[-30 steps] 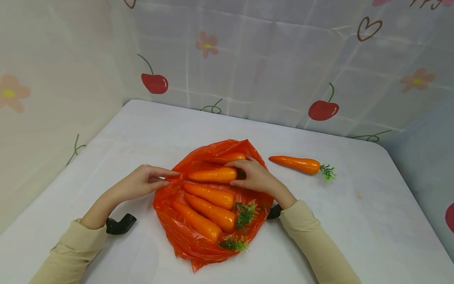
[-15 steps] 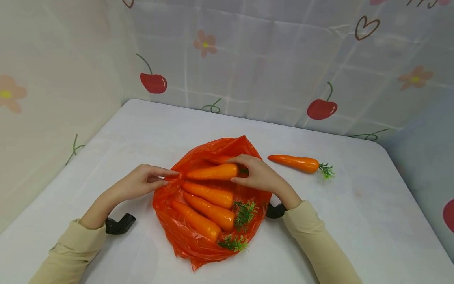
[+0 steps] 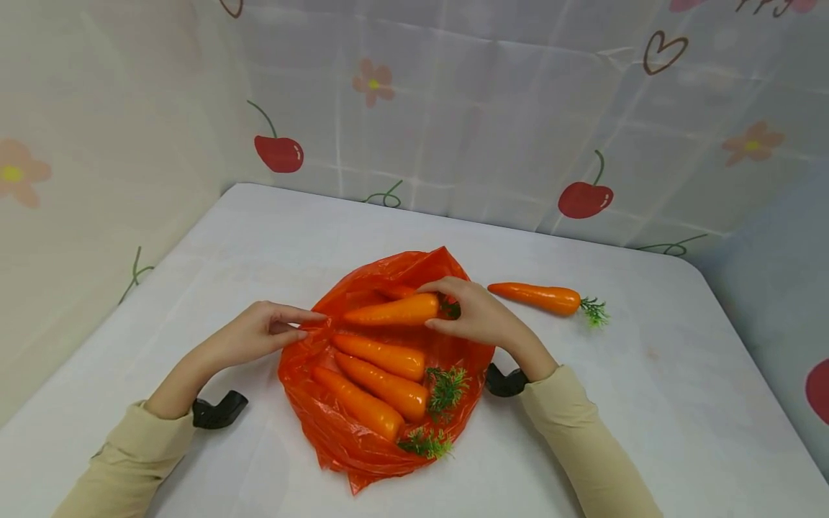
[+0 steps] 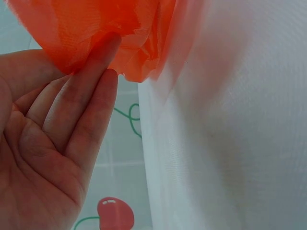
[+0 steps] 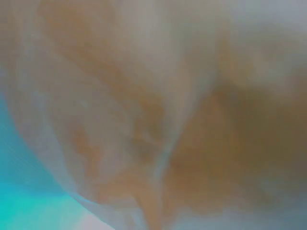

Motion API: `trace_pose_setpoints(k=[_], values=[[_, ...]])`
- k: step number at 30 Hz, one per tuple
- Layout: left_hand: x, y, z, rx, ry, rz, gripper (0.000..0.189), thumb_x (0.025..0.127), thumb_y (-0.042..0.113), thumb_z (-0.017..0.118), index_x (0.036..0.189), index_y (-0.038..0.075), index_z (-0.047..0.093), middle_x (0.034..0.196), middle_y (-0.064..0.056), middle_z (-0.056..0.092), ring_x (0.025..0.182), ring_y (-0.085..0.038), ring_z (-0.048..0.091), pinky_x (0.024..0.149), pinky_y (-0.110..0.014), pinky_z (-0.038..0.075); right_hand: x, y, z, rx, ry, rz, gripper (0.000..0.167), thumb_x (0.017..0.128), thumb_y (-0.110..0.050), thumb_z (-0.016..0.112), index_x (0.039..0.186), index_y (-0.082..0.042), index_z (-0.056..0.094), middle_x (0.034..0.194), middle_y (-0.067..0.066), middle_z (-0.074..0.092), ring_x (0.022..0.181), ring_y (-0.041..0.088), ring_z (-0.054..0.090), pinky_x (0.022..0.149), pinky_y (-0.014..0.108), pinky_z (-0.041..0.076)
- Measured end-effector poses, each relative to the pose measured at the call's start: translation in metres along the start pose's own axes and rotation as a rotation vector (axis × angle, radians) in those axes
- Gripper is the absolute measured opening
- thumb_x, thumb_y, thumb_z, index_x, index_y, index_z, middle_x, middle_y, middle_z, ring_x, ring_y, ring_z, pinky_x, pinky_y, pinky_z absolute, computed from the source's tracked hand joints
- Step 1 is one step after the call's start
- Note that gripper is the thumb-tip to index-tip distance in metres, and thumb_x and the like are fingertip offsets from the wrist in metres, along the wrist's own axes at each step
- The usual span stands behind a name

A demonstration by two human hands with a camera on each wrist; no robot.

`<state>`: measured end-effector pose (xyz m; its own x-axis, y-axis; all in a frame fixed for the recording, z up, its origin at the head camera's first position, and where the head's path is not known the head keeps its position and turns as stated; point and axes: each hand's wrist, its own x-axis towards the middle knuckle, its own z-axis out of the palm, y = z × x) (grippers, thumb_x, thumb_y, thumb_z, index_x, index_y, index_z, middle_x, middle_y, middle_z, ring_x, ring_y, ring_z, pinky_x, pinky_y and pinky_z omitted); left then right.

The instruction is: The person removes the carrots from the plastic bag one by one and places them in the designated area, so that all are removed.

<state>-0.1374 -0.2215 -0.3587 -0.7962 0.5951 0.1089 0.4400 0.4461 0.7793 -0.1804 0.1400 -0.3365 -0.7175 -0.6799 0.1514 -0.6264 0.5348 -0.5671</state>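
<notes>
My right grip [image 3: 473, 313] is pinching the carrot [image 3: 396, 311] at its thick end; my left grip [image 3: 259, 334], just beyond its tip, is pinching the orange-red bag [image 3: 369, 460] (uneven tugging could tear it).

Glossy orange carrots [image 3: 383, 386] lie inside a crumpled red plastic bag [image 3: 363, 458].

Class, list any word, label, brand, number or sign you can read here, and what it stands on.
Patterned backdrop: brown lettering, cut off by the head view's top edge; possibly ends in "y", otherwise unreadable.
Red-orange plastic bag and carrots: no visible print.
Right wrist view: too blurred to read.
</notes>
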Motion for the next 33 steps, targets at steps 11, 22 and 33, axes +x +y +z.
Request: trace_pose_setpoints(k=[11, 22, 33], values=[[0.000, -0.002, 0.001, -0.032, -0.014, 0.003, 0.032, 0.087, -0.001, 0.064, 0.118, -0.002, 0.063, 0.113, -0.012, 0.064, 0.076, -0.017, 0.057, 0.062, -0.024, 0.048, -0.007, 0.002, -0.015, 0.088, 0.056, 0.028, 0.044, 0.083, -0.022, 0.073, 0.123, -0.010, 0.058, 0.115, 0.001, 0.057, 0.098, 0.016, 0.052, 0.086, 0.036, 0.045], [0.000, -0.001, 0.001, -0.044, -0.017, 0.006, 0.032, 0.087, -0.001, 0.064, 0.118, -0.002, 0.063, 0.113, -0.013, 0.064, 0.081, -0.018, 0.058, 0.064, -0.024, 0.049, -0.016, 0.007, -0.030, 0.125, 0.143, 0.000, 0.043, 0.083, -0.020, 0.073, 0.122, -0.009, 0.059, 0.110, 0.001, 0.058, 0.096, 0.017, 0.051, 0.083, 0.039, 0.045], [-0.001, 0.001, 0.001, -0.032, -0.017, 0.004, 0.032, 0.087, 0.000, 0.064, 0.119, -0.002, 0.063, 0.113, -0.013, 0.064, 0.080, -0.018, 0.058, 0.064, -0.025, 0.050, -0.026, -0.014, -0.050, 0.122, 0.287, 0.008, 0.042, 0.081, -0.002, 0.072, 0.120, 0.002, 0.057, 0.108, 0.013, 0.059, 0.093, 0.022, 0.052, 0.082, 0.042, 0.043]])
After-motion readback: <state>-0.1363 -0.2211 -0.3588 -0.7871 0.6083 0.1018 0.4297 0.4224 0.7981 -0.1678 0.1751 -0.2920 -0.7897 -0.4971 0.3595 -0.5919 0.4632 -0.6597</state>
